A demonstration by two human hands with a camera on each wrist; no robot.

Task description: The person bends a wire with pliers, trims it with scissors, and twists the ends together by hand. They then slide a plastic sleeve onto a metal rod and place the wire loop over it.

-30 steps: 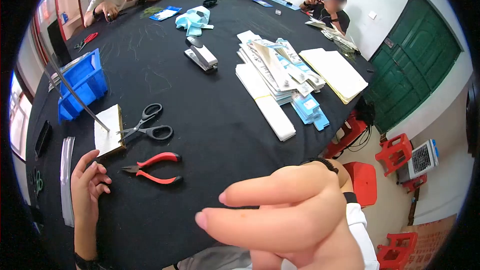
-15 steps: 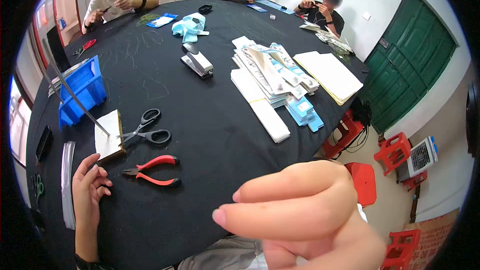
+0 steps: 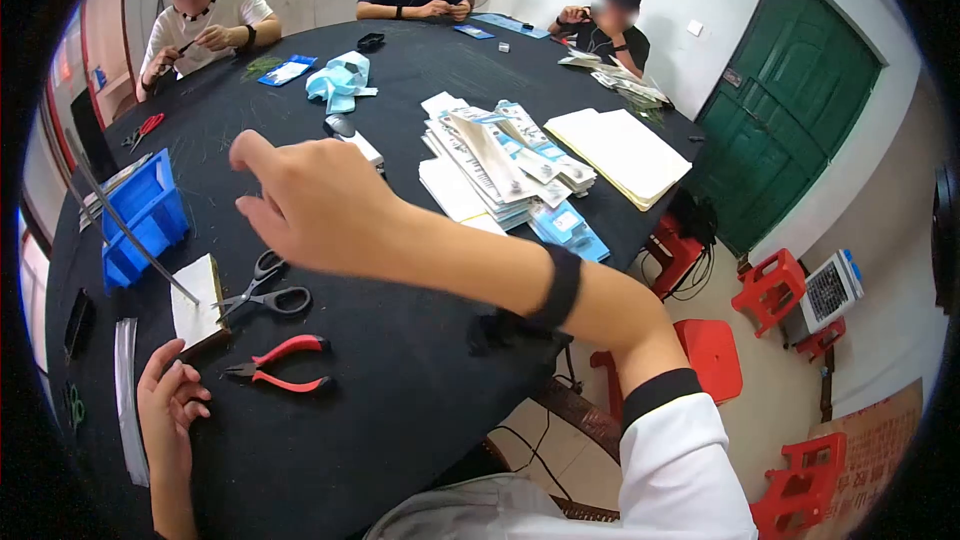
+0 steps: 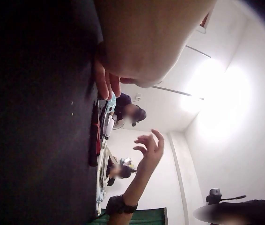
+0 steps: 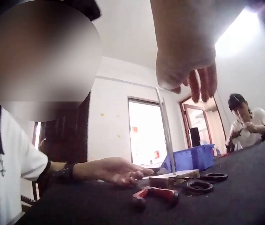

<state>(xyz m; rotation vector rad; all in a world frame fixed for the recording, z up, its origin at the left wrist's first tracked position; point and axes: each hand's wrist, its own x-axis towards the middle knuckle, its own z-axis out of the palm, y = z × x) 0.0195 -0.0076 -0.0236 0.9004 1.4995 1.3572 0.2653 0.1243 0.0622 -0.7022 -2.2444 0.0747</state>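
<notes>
My right hand (image 3: 320, 202) is raised above the table, fingers loosely bent with nothing in them; it also shows in the right wrist view (image 5: 188, 70). My left hand (image 3: 170, 405) rests on the black cloth at the left, fingers loosely curled and holding nothing. Close to it lie red-handled pliers (image 3: 290, 344) and black scissors (image 3: 285, 300), whose blades touch a white-topped block (image 3: 196, 290). A thin metal rod (image 3: 150, 258) stands at the block. A clear plastic strip (image 3: 126, 390) lies left of my left hand.
A blue bin (image 3: 150, 220) stands at the left. Stacked printed cards (image 3: 500, 155) and white sheets (image 3: 620, 155) lie at the right. A stapler (image 3: 362, 147) is partly hidden behind my right hand. Several people sit across the table, with a light blue cloth (image 3: 342, 80) nearer me.
My right hand has moved from the near right, close to the camera, up and left over the table. My left hand stays beside the pliers. The head view has shifted a little.
</notes>
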